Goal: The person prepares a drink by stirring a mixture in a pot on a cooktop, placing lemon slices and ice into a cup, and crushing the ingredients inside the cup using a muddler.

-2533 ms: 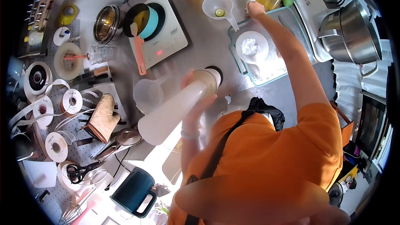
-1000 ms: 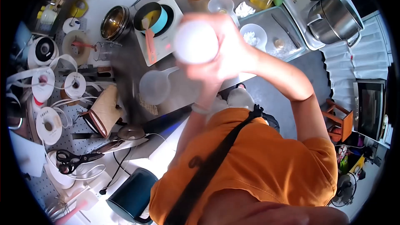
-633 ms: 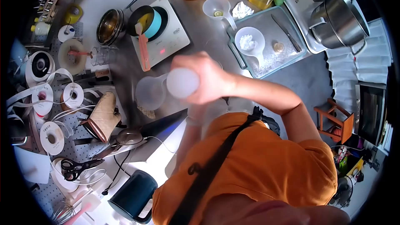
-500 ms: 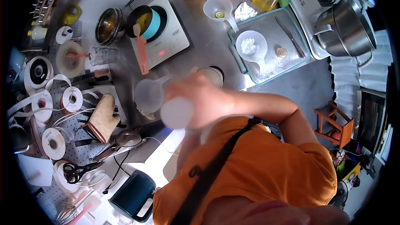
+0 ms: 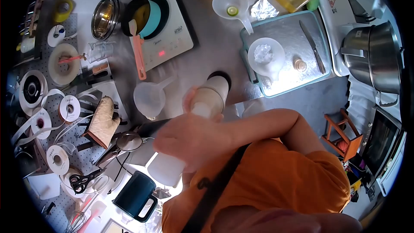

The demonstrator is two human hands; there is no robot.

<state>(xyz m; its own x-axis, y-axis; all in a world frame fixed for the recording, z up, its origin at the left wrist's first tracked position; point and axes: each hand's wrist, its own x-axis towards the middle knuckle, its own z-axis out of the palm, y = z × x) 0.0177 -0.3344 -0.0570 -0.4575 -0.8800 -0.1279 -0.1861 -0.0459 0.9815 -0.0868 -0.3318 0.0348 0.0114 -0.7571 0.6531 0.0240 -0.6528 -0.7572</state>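
Observation:
My right hand (image 5: 189, 140), slightly blurred, is wrapped round a tilted white bottle (image 5: 166, 170). The bottle's wide end points down-left, and its narrow end lies over the mouth of a pale cylindrical cup (image 5: 221, 87) with a dark base. My left hand (image 5: 188, 100) grips that cup; only some fingers show, the rest hidden behind the right hand. Whether anything flows between bottle and cup, I cannot tell. A clear handled measuring cup (image 5: 148, 98) lies just left of the pale cup.
A pan (image 5: 152, 19) and pink-handled spatula (image 5: 138, 54) sit on the induction cooker (image 5: 172, 45). On the right, a tray (image 5: 297, 87) holds a white-filled cup (image 5: 266, 56) and a knife (image 5: 312, 45). A dark mug (image 5: 133, 194) and scissors (image 5: 84, 181) are lower left.
The bottle has swung down and left, its side now showing instead of its round end. The cup and the fingers round it have come into clearer view. The camera view has shifted slightly.

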